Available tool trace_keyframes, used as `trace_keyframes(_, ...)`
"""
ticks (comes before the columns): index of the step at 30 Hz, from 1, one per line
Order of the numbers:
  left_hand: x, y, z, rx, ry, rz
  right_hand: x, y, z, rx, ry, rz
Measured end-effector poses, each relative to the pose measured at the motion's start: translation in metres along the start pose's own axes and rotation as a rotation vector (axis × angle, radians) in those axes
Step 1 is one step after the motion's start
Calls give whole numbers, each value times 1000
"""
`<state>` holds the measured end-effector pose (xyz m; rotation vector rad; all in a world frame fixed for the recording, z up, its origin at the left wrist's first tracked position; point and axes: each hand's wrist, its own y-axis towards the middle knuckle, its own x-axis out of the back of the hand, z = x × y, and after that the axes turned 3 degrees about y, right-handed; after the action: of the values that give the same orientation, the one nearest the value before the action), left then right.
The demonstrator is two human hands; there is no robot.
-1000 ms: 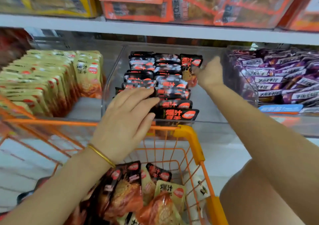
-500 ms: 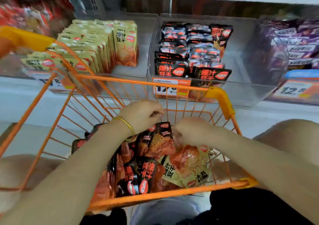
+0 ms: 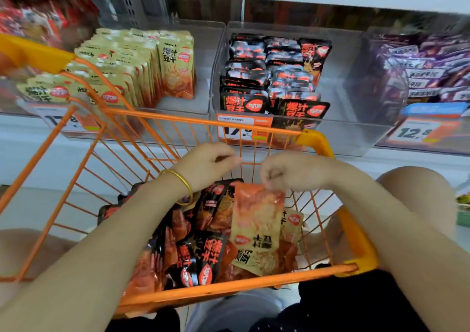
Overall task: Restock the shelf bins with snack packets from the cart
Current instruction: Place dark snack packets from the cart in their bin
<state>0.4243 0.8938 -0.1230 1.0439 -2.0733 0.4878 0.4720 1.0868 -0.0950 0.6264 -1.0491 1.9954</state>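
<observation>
Right hand (image 3: 292, 171) pinches beige packet (image 3: 256, 219); shelf tag (image 3: 417, 132) reads 12.8.

Blurred: red packets (image 3: 38, 18). Cut off at right: purple packets (image 3: 437, 72). Hidden: contents of left hand (image 3: 207, 165); top of beige packet (image 3: 256, 219), under right hand (image 3: 292, 171).

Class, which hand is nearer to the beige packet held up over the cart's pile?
Right. The right hand pinches the beige packet by its top edge; the left hand is curled just left of it, apart.
</observation>
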Motion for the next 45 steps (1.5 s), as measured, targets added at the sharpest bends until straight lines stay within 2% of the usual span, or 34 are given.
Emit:
trace_keyframes(2, 4, 0, -6, 85, -208, -14, 10, -10, -5, 18, 207, -217)
trace_keyframes(4, 8, 0, -12, 190, -377, -31, 15, -15, -10, 17, 387, -362)
trace_keyframes(8, 13, -1, -10, 303, -498, 31, 15, -17, -18, -8, 619, -479)
trace_keyframes(12, 15, -3, -9, 304, -533, 54, 9, -11, -18, -8, 734, -593)
trace_keyframes(16, 24, -4, -4, 291, -498, 33, 1, -3, -13, -41, 651, -567)
trace_keyframes(18, 34, -7, -3, 246, -400, 14, 0, -2, -6, -11, 470, -647)
trace_keyframes(20, 47, -10, -1, 191, -305, 20, 6, -1, 9, 98, 249, -696)
trace_keyframes(22, 58, -14, -2, 165, -316, 22, 17, 2, 30, 208, 76, -629)
trace_keyframes(24, 70, -19, -2, 143, -380, -61, 28, 13, 50, 264, 48, -472)
trace_keyframes(27, 92, -20, -1, 148, -456, -281, 40, 38, 79, 343, 199, -209)
trace_keyframes(29, 106, -16, 6, 167, -465, -448, 48, 58, 94, 337, 289, -184)
trace_keyframes(30, 112, -13, 12, 175, -441, -573, 53, 69, 100, 320, 346, -241)
trace_keyframes(32, 120, -11, 29, 166, -267, -852, 60, 94, 112, 316, 497, -479)
trace_keyframes(34, 119, -11, 44, 121, 10, -940, 66, 123, 123, 272, 459, -789)
trace_keyframes(36, 107, -8, 56, 98, 205, -820, 69, 150, 131, 137, 351, -913)
trace_keyframes(40, 77, -2, 74, 73, 526, -549, 71, 198, 130, -92, 300, -923)
trace_keyframes(42, 72, 0, 83, 67, 639, -519, 70, 215, 125, -198, 324, -929)
trace_keyframes(45, 71, 0, 89, 85, 661, -525, 66, 239, 112, -355, 402, -863)
